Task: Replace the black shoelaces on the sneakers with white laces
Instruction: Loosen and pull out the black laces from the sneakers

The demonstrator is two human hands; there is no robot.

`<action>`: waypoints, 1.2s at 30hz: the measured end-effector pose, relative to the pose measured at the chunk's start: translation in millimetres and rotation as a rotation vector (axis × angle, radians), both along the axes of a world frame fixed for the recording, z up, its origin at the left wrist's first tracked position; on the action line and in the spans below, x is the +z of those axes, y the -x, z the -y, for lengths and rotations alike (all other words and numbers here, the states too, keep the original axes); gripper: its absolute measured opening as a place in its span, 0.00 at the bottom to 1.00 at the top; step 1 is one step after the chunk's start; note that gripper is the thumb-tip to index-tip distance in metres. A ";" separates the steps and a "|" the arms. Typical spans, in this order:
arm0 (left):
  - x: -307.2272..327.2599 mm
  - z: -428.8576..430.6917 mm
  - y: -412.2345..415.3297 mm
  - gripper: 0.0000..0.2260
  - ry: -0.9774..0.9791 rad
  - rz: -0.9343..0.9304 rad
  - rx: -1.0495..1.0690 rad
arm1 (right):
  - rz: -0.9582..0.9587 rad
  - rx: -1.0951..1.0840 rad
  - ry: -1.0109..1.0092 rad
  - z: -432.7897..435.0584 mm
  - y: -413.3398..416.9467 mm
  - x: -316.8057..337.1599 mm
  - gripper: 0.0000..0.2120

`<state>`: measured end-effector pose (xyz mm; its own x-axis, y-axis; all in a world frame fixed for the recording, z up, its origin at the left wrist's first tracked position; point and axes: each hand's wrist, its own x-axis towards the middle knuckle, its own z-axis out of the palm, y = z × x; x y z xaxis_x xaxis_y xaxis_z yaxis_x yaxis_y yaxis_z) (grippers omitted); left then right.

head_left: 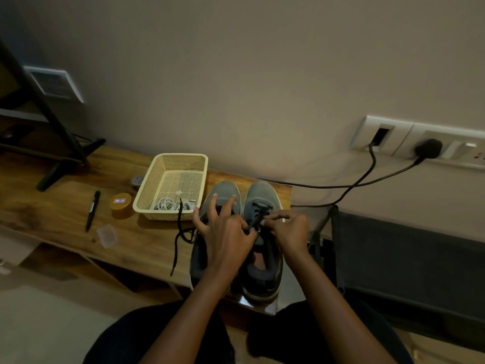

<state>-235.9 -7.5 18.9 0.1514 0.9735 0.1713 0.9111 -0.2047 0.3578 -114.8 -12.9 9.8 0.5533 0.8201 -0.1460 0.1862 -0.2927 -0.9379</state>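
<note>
Two grey sneakers stand side by side on the wooden table, toes toward the wall. The right sneaker (262, 195) still carries a black lace (258, 210) through its eyelets. My left hand (225, 232) lies over the left sneaker (223, 190) with three fingers spread, while its thumb and forefinger pinch the black lace of the right sneaker. My right hand (288, 229) has curled fingers that pinch the same lace at the shoe's right side. A loose black lace (178, 232) trails from the basket's edge over the table. White laces (170, 204) lie coiled in the cream basket (147, 190).
On the table to the left lie a pen (93, 210), a round orange tin (120, 204) and a small clear packet (106, 235). A black stand (63, 143) sits at the far left. Cables (367, 177) run from wall sockets (420, 145) at the right.
</note>
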 end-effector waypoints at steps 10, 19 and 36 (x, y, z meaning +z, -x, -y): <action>-12.3 1.8 -2.1 0.11 -0.118 -0.042 -0.009 | 0.567 0.200 0.016 7.9 -0.4 4.8 0.07; -7.7 -0.5 -2.8 0.08 -0.075 -0.021 0.021 | 1.076 0.284 -0.118 8.7 1.1 0.8 0.05; -11.5 -1.4 -1.8 0.08 -0.109 0.032 0.050 | 0.965 0.345 -0.041 8.5 4.8 -1.4 0.03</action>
